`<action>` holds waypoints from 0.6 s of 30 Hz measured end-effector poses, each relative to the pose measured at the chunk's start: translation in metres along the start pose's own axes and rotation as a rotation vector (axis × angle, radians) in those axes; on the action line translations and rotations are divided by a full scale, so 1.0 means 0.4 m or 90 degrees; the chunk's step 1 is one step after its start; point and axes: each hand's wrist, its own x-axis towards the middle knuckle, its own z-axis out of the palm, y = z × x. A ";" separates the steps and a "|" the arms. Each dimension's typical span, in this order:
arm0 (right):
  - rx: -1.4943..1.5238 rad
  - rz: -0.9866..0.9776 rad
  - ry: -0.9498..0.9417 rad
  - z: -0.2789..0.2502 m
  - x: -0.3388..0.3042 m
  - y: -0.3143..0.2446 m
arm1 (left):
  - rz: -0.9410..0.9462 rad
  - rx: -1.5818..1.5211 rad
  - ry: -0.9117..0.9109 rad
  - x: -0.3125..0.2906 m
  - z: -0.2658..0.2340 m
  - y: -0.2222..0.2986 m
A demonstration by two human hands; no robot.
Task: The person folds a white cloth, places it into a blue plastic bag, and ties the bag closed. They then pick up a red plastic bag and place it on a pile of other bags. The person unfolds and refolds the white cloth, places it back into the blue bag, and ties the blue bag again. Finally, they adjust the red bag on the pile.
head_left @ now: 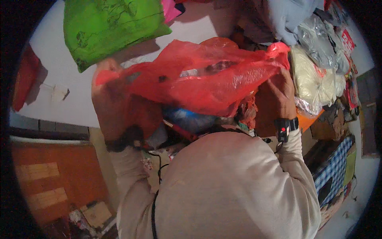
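Observation:
A thin red plastic bag is stretched wide in front of my chest, held up at both ends. My left hand is closed on its left end, partly covered by the film. At the right end, my right hand grips bunched film at the top, fingers wrapped round it. Between the two hands the bag's mouth gapes a little, and pale and patterned things show through it. Below the bag is a blue plastic bundle, partly hidden by my body and the red film.
A green bag hangs on the white wall at upper left. Clear and cream plastic packs are piled on the right, beside an orange surface. A blue checked cloth lies at lower right; a brown door-like panel stands at lower left.

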 end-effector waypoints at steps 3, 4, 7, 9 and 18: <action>0.793 0.199 -0.069 0.005 -0.007 0.015 | 0.028 0.092 0.002 -0.061 0.024 0.007; 0.732 0.191 -0.061 0.005 -0.009 0.018 | 0.050 0.144 0.008 -0.085 0.038 0.011; 0.701 0.202 -0.021 0.010 -0.011 0.025 | 0.033 0.040 -0.086 -0.091 0.070 0.041; 0.712 0.122 -0.116 0.010 -0.017 0.032 | 0.052 -0.051 -0.130 -0.089 0.091 0.051; 0.819 0.099 -0.050 0.030 -0.074 0.062 | 0.119 0.148 0.017 -0.088 0.073 0.032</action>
